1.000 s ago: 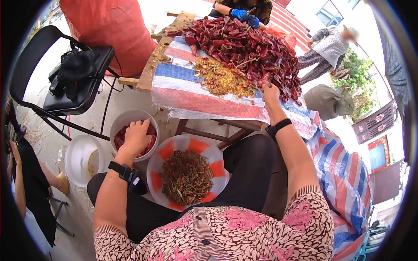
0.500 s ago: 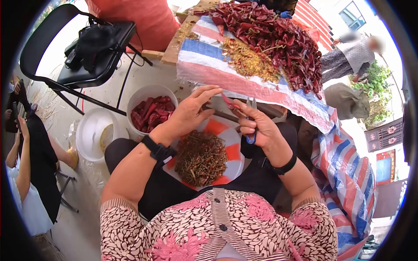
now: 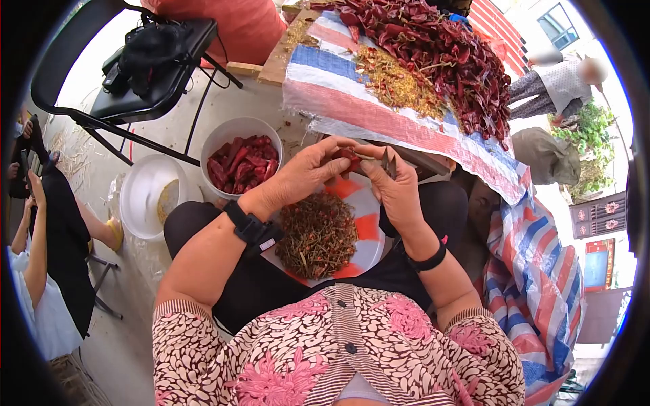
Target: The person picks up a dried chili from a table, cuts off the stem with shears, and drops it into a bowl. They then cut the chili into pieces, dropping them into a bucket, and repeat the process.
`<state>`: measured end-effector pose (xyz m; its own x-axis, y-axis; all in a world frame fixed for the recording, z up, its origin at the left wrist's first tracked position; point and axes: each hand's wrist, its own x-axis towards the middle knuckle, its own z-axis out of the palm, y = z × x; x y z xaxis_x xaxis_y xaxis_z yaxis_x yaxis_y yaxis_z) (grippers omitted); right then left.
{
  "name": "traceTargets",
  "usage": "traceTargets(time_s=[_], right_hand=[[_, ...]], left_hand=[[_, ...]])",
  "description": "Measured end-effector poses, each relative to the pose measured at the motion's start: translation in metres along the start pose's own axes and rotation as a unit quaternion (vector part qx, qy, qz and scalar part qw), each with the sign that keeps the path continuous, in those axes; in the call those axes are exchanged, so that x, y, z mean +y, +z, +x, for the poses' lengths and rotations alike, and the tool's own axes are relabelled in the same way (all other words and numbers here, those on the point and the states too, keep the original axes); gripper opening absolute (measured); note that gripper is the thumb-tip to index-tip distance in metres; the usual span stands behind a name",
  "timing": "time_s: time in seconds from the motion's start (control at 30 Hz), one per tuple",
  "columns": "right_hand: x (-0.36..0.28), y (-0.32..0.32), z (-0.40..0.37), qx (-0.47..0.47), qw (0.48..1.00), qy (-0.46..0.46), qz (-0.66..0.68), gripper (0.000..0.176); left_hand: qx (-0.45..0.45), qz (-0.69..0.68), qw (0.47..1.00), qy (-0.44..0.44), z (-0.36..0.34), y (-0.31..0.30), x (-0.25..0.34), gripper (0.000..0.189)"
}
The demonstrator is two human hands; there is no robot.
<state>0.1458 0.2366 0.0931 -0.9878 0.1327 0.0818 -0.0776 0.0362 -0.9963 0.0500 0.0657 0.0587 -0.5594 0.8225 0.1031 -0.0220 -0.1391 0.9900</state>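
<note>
In front of me, my left hand [image 3: 317, 168] is closed around a dried red chili pepper [image 3: 348, 158]. Thumb and fingertips of my right hand [image 3: 398, 191] meet at the chili's stem end, and the same hand holds scissors [image 3: 389, 162] with their blades pointing up and away. The scissors' handle is hidden in the palm. Below both hands, an orange-and-white basin [image 3: 369, 229] between my legs holds a heap of stem scraps [image 3: 317, 237]. Left of my left hand stands a white bucket [image 3: 215, 139] with red chilies [image 3: 242, 162] in it.
Ahead, a striped sheet [image 3: 325, 91] carries a large pile of dried chilies [image 3: 440, 54] and yellow seeds [image 3: 399, 80]. A white tub [image 3: 139, 203] and a black chair [image 3: 145, 101] stand to the left. People are at far left [image 3: 57, 243] and far right [image 3: 555, 84].
My hands have come together. The chili, earlier between my right fingers beside the scissors, is now in my left hand, with the right fingertips at its stem end.
</note>
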Motion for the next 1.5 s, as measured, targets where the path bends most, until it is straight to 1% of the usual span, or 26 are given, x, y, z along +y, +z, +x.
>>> traceTargets(time_s=[0.07,0.13,0.17,0.23,0.33,0.37,0.47,0.57,0.67,0.73,0.77,0.8,0.87,0.97,1.07,1.17,1.27,1.37,1.47,1.5], right_hand=[[0.007,0.001,0.002,0.006,0.993,-0.07,-0.094,0.023],[0.01,0.001,0.004,0.005,0.973,-0.159,-0.168,0.025],[0.009,0.001,0.006,0.008,0.96,-0.188,-0.208,0.026],[0.006,0.003,0.008,0.016,0.926,-0.245,-0.287,0.028],[0.007,0.008,0.008,0.012,0.903,-0.284,-0.321,0.029],[0.01,0.008,0.009,0.009,0.893,-0.299,-0.337,0.026],[0.013,0.009,0.009,0.01,0.887,-0.285,-0.363,0.019],[0.022,0.016,0.004,0.05,0.95,-0.18,-0.25,0.007],[0.016,0.022,-0.002,0.041,0.981,-0.104,-0.16,0.01],[0.023,0.023,-0.003,0.061,0.979,-0.121,-0.152,0.012],[0.026,0.023,-0.004,0.071,0.978,-0.13,-0.148,0.014],[0.022,0.023,-0.006,0.066,0.985,-0.09,-0.131,0.014],[0.009,0.021,-0.01,0.055,0.994,-0.008,-0.095,0.015],[0.008,0.02,-0.012,0.042,0.998,0.048,0.022,0.017],[0.009,0.021,-0.013,0.054,0.992,0.071,0.088,0.015],[0.011,0.018,-0.013,0.051,0.984,0.105,0.138,0.014],[0.011,0.018,-0.014,0.046,0.975,0.129,0.173,0.012],[0.007,0.018,-0.014,0.039,0.968,0.158,0.193,0.012],[0.009,0.016,-0.014,0.018,0.968,0.16,0.193,0.013],[0.009,0.014,-0.014,0.007,0.974,0.155,0.163,0.014]], left_hand=[[-0.027,0.003,0.999,-0.024,0.0,-0.004,-0.002,0.036],[-0.012,0.04,0.997,0.057,-0.002,0.002,-0.004,0.038],[-0.005,0.059,0.994,0.097,-0.003,0.004,-0.005,0.039],[-0.014,0.081,0.994,0.077,-0.003,0.004,-0.002,0.041],[-0.018,0.094,0.993,0.063,-0.003,0.005,-0.007,0.039],[-0.018,0.096,0.993,0.062,-0.004,0.005,-0.009,0.038],[-0.046,0.198,0.979,0.034,-0.006,-0.001,-0.005,0.033],[-0.053,0.226,0.971,0.055,-0.004,-0.004,-0.016,0.029],[-0.066,0.225,0.971,0.055,-0.007,-0.004,-0.012,0.03],[-0.051,0.214,0.97,0.104,-0.007,-0.001,-0.013,0.02],[-0.044,0.208,0.969,0.129,-0.008,0.001,-0.013,0.019],[-0.054,0.224,0.966,0.119,-0.008,0.0,-0.012,0.021],[-0.075,0.254,0.959,0.098,-0.008,-0.002,-0.008,0.031],[-0.074,0.276,0.952,0.109,-0.007,-0.001,-0.011,0.029],[-0.086,0.282,0.946,0.134,-0.008,-0.001,-0.013,0.025],[-0.041,0.283,0.939,0.189,-0.008,0.004,-0.013,0.019],[-0.075,0.318,0.936,0.132,-0.013,0.001,-0.008,0.022],[-0.065,0.349,0.921,0.161,-0.016,0.001,-0.008,0.024],[-0.066,0.358,0.916,0.17,-0.017,0.0,-0.011,0.026],[-0.084,0.34,0.925,0.148,-0.018,-0.002,-0.011,0.027]])
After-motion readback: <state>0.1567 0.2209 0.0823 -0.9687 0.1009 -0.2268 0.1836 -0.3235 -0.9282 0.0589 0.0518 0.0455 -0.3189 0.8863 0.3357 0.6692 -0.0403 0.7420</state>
